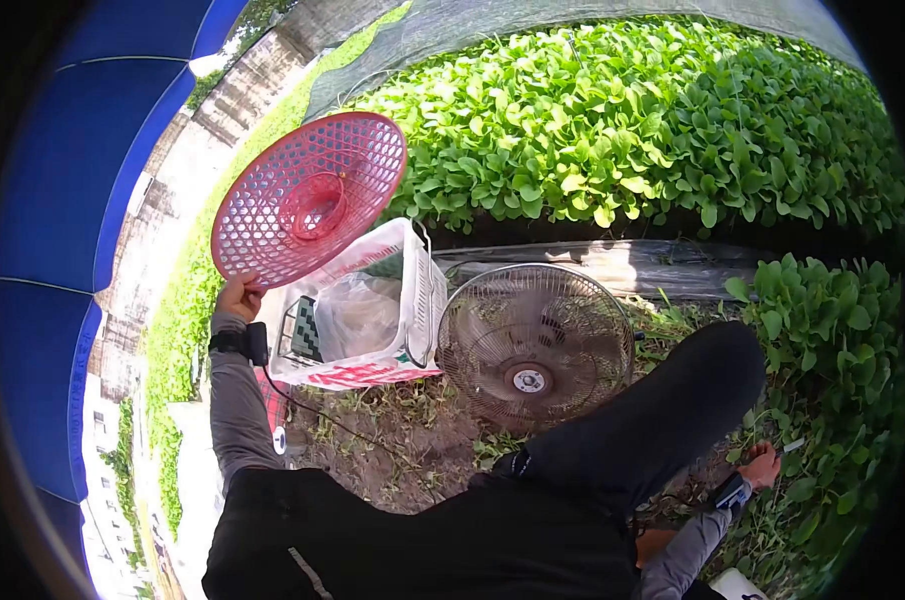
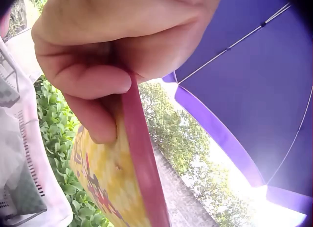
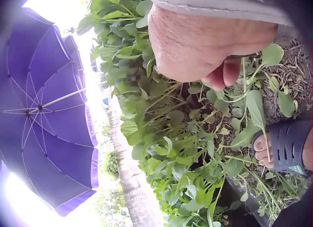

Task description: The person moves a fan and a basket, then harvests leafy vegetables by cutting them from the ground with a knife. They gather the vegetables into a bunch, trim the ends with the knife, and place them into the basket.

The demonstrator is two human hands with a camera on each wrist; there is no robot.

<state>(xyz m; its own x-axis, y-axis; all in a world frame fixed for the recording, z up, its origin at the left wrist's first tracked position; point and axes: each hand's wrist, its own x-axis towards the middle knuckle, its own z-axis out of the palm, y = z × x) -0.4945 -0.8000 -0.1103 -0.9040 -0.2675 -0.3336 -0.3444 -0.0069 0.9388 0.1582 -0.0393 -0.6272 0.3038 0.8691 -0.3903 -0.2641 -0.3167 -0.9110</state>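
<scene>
My left hand [image 1: 241,298] has a closed grip on the rim of a red conical hat [image 1: 263,215], fingers curled and thumb pressed to its edge. The hat is raised and tilted at the left, its perforated inner side and central ring exposed. Just beneath and to its right, a white basket [image 1: 428,310] rests on the ground [image 1: 363,425], containing a clear plastic bag [image 1: 358,315] and a green-checked item [image 1: 304,328]. A round fan [image 1: 533,385] lies immediately right of the basket, its grille facing up. My right hand [image 1: 761,466] is low at the near right, among leafy plants [image 1: 833,320], its visible fingers curled; I cannot tell whether it holds anything. A blue canopy [image 1: 93,180] occupies the far left.
</scene>
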